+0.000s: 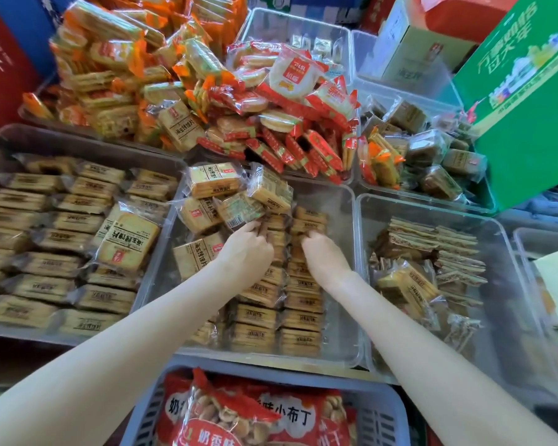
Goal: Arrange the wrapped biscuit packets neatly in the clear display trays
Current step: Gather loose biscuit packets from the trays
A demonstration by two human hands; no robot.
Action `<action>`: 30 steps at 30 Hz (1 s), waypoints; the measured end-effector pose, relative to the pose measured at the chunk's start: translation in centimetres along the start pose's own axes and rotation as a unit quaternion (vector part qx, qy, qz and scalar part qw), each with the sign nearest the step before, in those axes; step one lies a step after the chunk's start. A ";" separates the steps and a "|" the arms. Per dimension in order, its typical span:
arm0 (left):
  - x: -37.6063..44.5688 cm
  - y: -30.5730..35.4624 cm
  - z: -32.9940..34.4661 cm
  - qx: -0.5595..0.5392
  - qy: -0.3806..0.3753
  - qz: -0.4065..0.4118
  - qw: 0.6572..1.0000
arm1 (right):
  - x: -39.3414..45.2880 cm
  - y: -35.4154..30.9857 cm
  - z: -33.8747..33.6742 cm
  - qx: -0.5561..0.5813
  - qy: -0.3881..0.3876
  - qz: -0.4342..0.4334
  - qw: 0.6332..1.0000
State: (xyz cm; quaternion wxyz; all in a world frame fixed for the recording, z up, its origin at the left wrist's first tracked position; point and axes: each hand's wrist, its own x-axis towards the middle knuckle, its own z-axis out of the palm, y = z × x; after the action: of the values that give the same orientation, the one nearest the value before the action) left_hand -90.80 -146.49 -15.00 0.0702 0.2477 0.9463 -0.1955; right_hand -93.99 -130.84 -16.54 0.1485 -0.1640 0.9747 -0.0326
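A clear display tray point(342, 220) sits in the middle, with two neat rows of wrapped tan biscuit packets point(300, 320) running toward me. Loose packets point(213, 201) are heaped at its far left. My left hand point(247, 251) reaches to the far end of the left row, and its fingers curl round a packet point(273, 235) there. My right hand point(324, 257) is at the far end of the right row, with its fingers curled onto a packet point(308, 228). Both forearms stretch over the tray.
A tray point(7, 136) full of ordered packets lies at left, and a tray point(509, 304) of sandwich biscuits at right. Piles of orange and red packets point(271, 123) stand behind. A grey basket point(390, 413) of red bags sits near me. Green boxes point(529, 91) rise at far right.
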 end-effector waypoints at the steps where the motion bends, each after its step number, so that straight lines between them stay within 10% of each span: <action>1: 0.0 0.0 -0.2 -0.001 -0.007 0.000 1.000 | -0.1 0.0 0.4 0.021 -0.020 0.026 0.999; 30: -1.0 -0.4 -1.0 0.017 -0.012 0.021 1.000 | 0.5 0.7 -2.5 0.056 -0.070 -0.037 0.995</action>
State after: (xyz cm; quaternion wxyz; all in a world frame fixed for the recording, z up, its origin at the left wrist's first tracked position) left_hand -90.15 -146.82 -13.76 0.0815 0.2663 0.9365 -0.2130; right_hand -95.36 -130.34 -14.36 0.2237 -0.1928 0.9519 -0.0813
